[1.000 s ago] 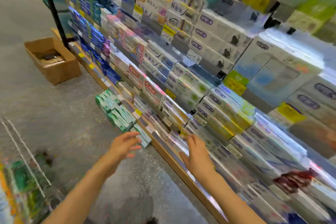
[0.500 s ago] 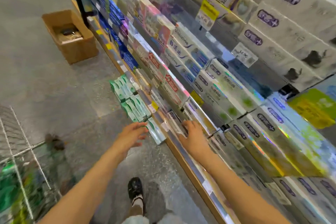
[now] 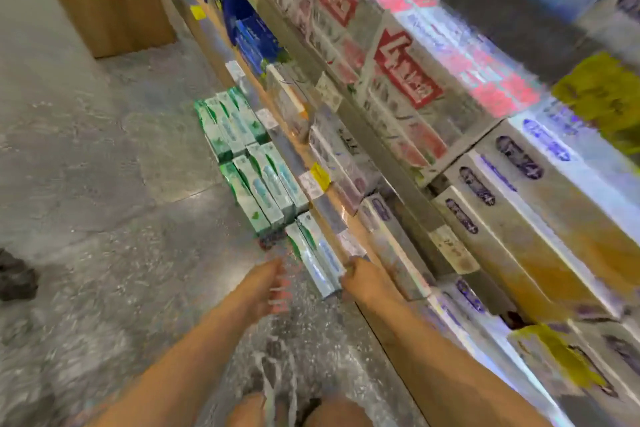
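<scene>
The nearest 2 boxes (image 3: 313, 253) lie on the floor (image 3: 104, 184) against the shelf edge (image 3: 294, 156), at the near end of a row of green boxes (image 3: 256, 180). The right hand (image 3: 363, 279) touches their near end; blur hides whether it grips them. The left hand (image 3: 265, 282) is just beside them, fingers loosely bent, holding nothing. A carton (image 3: 110, 0) stands well beyond.
</scene>
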`<state>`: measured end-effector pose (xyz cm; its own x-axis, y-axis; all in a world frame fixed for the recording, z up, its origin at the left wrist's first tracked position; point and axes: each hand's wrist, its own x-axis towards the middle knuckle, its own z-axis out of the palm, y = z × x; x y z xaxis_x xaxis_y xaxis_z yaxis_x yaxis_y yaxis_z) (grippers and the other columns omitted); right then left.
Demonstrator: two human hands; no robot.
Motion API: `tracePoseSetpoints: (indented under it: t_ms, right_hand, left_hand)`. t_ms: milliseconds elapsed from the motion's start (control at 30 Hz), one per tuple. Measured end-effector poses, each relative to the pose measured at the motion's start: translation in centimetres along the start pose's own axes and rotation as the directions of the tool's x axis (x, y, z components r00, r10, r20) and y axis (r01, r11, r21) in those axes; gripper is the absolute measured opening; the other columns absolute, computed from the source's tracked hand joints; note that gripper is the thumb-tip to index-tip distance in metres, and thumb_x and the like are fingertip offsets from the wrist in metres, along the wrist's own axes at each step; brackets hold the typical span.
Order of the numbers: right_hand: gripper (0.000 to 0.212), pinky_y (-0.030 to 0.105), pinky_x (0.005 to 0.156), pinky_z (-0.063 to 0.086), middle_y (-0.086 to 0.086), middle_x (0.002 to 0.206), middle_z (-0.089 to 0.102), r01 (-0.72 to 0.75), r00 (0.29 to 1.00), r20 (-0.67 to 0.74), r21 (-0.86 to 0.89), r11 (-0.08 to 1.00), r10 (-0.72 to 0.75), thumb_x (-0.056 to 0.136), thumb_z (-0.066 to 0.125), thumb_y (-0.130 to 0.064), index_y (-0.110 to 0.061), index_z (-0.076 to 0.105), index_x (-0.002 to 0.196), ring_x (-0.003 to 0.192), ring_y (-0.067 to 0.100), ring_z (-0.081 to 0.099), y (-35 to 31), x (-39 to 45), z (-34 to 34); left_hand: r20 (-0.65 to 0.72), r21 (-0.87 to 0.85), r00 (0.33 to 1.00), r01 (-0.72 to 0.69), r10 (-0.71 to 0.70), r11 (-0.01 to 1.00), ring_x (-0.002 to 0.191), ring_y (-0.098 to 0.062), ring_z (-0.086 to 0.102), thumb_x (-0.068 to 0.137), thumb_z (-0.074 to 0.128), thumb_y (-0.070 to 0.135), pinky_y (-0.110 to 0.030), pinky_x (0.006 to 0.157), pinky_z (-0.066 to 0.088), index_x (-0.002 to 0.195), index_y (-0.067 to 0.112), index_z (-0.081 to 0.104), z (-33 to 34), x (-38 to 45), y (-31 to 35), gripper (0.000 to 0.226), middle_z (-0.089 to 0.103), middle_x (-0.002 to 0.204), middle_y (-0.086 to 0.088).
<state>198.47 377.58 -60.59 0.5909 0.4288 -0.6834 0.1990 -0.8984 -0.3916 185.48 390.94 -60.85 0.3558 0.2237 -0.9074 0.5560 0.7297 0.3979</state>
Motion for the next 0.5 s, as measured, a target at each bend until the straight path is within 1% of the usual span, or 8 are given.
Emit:
tracePoseSetpoints:
  t_ms: [67, 133, 167, 200, 233, 267, 433, 500]
  right_hand:
    - [0.04, 0.01, 0.055, 0.04, 0.007, 0.088, 0.059, 0.021, 0.999, -0.049, 0.017, 1.0, -0.02, 0.092, 0.053, -0.008, 0.002, 0.046, 0.13, 0.073, 0.01, 0.054, 1.8, 5.3, 3.1]
    - [0.047, 0.02, 0.072, 0.041, 0.016, 0.119, 0.058, 0.061, 0.994, -0.094, 0.023, 0.998, -0.058, 0.094, 0.053, -0.013, -0.001, 0.04, 0.137, 0.097, 0.022, 0.058, 2.5, 9.8, 5.7]
    - [0.049, 0.025, 0.075, 0.041, 0.018, 0.127, 0.053, 0.079, 0.99, -0.117, 0.015, 0.997, -0.077, 0.094, 0.052, -0.017, -0.003, 0.038, 0.139, 0.102, 0.025, 0.056, 2.8, 11.6, 6.8]
    - [0.05, 0.03, 0.078, 0.042, 0.018, 0.131, 0.05, 0.1, 0.984, -0.148, -0.014, 0.995, -0.101, 0.095, 0.052, -0.021, -0.004, 0.036, 0.14, 0.107, 0.027, 0.054, 3.0, 13.1, 7.7]
    - [0.049, 0.034, 0.083, 0.042, 0.018, 0.132, 0.048, 0.123, 0.971, -0.198, -0.084, 0.989, -0.138, 0.095, 0.05, -0.023, -0.005, 0.036, 0.139, 0.113, 0.029, 0.051, 3.4, 14.7, 8.6]
    - [0.047, 0.036, 0.089, 0.041, 0.017, 0.132, 0.047, 0.133, 0.957, -0.235, -0.172, 0.976, -0.172, 0.096, 0.048, -0.024, -0.004, 0.036, 0.136, 0.116, 0.031, 0.048, 3.6, 15.6, 9.3]
    - [0.053, 0.033, 0.1, 0.033, 0.014, 0.143, 0.033, 0.056, 0.929, -0.319, -0.38, 0.923, -0.188, 0.099, 0.042, -0.017, -0.003, 0.019, 0.145, 0.124, 0.029, 0.038, 4.6, 19.4, 14.0]
    - [0.06, 0.037, 0.099, 0.036, 0.017, 0.14, 0.039, -0.026, 0.905, -0.395, -0.424, 0.905, -0.159, 0.092, 0.054, -0.019, 0.0, 0.027, 0.143, 0.119, 0.032, 0.042, 4.7, 20.4, 15.5]
  left_hand:
    - [0.004, -0.151, 0.999, 0.048, -0.048, 0.987, 0.056, -0.024, 0.048, 0.1, 0.042, 0.031, -0.033, 0.05, 0.046, 0.08, 0.011, 0.046, 0.4, 6.4, -1.5, 0.029, 0.051, 0.069, -0.011]
    - [0.033, -0.184, 0.998, 0.06, -0.054, 0.981, 0.055, -0.026, 0.047, 0.101, 0.04, 0.034, -0.041, 0.058, 0.05, 0.081, 0.006, 0.045, 1.5, 11.5, -2.3, 0.035, 0.048, 0.069, -0.016]
    - [0.046, -0.153, 0.997, 0.065, -0.059, 0.986, 0.068, -0.033, 0.053, 0.101, 0.039, 0.036, -0.047, 0.075, 0.05, 0.093, -0.001, 0.05, 2.1, 13.7, -2.4, 0.039, 0.052, 0.082, -0.024]
    - [0.047, -0.117, 0.997, 0.074, -0.068, 0.99, 0.093, -0.044, 0.056, 0.101, 0.037, 0.037, -0.05, 0.094, 0.043, 0.115, -0.007, 0.049, 2.8, 15.5, -2.3, 0.047, 0.053, 0.108, -0.033]
    - [0.053, -0.109, 0.997, 0.062, -0.056, 0.992, 0.119, -0.049, 0.045, 0.102, 0.035, 0.037, -0.05, 0.105, 0.034, 0.135, -0.007, 0.038, 3.5, 17.0, -1.9, 0.055, 0.041, 0.135, -0.035]
    - [0.042, -0.106, 0.999, 0.023, -0.019, 0.994, 0.132, -0.045, 0.034, 0.103, 0.033, 0.037, -0.049, 0.108, 0.031, 0.144, -0.003, 0.028, 3.9, 18.4, -1.4, 0.057, 0.03, 0.148, -0.028]
    - [-0.052, -0.176, 0.998, -0.038, 0.03, 0.984, 0.124, -0.034, 0.047, 0.101, 0.033, 0.042, -0.044, 0.095, 0.044, 0.138, 0.006, 0.043, 5.2, 25.4, -1.3, 0.052, 0.048, 0.135, -0.011]
    - [-0.052, -0.221, 0.998, -0.035, 0.024, 0.975, 0.13, -0.033, 0.041, 0.102, 0.03, 0.04, -0.042, 0.1, 0.039, 0.144, 0.006, 0.034, 5.7, 25.9, -2.0, 0.054, 0.039, 0.145, -0.015]
